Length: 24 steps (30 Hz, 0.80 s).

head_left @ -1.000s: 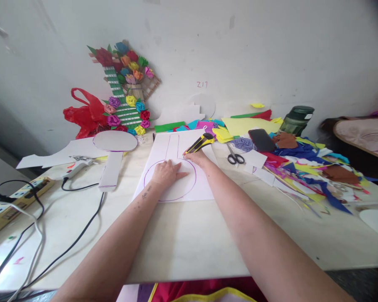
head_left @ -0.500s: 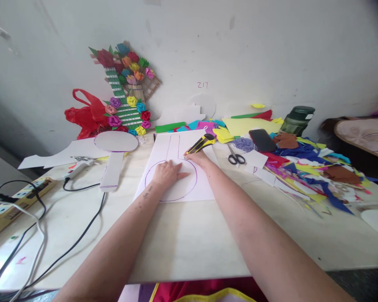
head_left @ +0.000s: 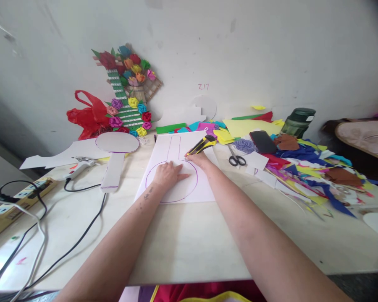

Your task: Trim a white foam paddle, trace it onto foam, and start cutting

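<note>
A white sheet [head_left: 204,193] lies on the table, marked in purple with a circle and a narrow strip rising from its top. My left hand [head_left: 170,174] presses on the circle, fingers spread. In my right hand [head_left: 197,159] is a yellow and black utility knife [head_left: 201,145], slanting up to the right. Its tip end is hidden by my fingers near the upper right of the circle, close to where the strip joins. Black-handled scissors [head_left: 237,160] lie to the right of the sheet.
A white round piece with a handle [head_left: 112,172] and a glue gun [head_left: 78,168] with cords are at left, beside a power strip [head_left: 22,201]. Paper flowers [head_left: 132,105] lean on the wall. Paper scraps [head_left: 321,172], a phone [head_left: 263,141] and a bottle [head_left: 300,121] occupy the right.
The view has shifted very slightly. Both hands stay in nearly the same place on the sheet, and the utility knife is still in my right hand.
</note>
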Available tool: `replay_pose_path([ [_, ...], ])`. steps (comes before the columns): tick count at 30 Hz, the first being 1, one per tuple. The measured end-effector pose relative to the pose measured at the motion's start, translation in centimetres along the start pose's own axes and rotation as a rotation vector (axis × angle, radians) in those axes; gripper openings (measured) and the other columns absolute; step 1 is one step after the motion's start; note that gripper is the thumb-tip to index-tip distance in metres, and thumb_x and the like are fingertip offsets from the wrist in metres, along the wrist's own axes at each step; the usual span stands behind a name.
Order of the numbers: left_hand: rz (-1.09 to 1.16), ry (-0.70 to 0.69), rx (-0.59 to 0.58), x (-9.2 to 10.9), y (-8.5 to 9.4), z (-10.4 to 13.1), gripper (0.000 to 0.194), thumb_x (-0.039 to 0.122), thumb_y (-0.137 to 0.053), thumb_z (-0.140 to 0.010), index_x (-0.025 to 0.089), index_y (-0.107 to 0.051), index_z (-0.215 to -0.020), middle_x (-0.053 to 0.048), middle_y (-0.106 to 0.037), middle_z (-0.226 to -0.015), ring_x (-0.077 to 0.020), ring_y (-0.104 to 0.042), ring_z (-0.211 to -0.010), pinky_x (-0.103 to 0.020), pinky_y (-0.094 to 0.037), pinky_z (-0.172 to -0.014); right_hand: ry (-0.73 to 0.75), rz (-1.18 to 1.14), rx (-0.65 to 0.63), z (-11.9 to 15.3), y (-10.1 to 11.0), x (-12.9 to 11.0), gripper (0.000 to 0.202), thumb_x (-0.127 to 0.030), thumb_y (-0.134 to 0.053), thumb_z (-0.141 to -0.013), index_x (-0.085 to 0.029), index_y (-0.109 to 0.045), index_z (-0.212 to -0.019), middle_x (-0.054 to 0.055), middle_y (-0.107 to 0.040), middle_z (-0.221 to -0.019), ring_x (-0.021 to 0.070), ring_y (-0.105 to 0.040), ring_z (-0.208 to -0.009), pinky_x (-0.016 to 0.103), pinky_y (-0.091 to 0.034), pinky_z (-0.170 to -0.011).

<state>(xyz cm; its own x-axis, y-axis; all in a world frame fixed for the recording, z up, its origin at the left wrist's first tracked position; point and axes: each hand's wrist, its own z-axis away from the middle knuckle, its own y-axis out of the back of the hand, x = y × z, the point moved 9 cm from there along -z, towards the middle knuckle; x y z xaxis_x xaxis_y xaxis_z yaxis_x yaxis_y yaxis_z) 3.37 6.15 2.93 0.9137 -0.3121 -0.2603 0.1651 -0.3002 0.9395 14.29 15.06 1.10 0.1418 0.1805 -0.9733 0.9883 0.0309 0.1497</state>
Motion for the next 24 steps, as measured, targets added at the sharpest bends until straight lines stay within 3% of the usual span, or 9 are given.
replay_pose_path([
  [24, 0.026, 0.002, -0.059, 0.06, 0.26, -0.08, 0.074, 0.070, -0.010, -0.071, 0.026, -0.052, -0.113, -0.012, -0.055, -0.093, -0.0258, -0.055, -0.086, -0.033, -0.037, -0.069, 0.019, -0.017, 0.009, -0.71, -0.04, 0.58, 0.013, -0.007, -0.056, -0.050, -0.015, -0.061, -0.060, -0.001, -0.061, -0.065, 0.0120, -0.056, -0.068, 0.024, -0.045, -0.067],
])
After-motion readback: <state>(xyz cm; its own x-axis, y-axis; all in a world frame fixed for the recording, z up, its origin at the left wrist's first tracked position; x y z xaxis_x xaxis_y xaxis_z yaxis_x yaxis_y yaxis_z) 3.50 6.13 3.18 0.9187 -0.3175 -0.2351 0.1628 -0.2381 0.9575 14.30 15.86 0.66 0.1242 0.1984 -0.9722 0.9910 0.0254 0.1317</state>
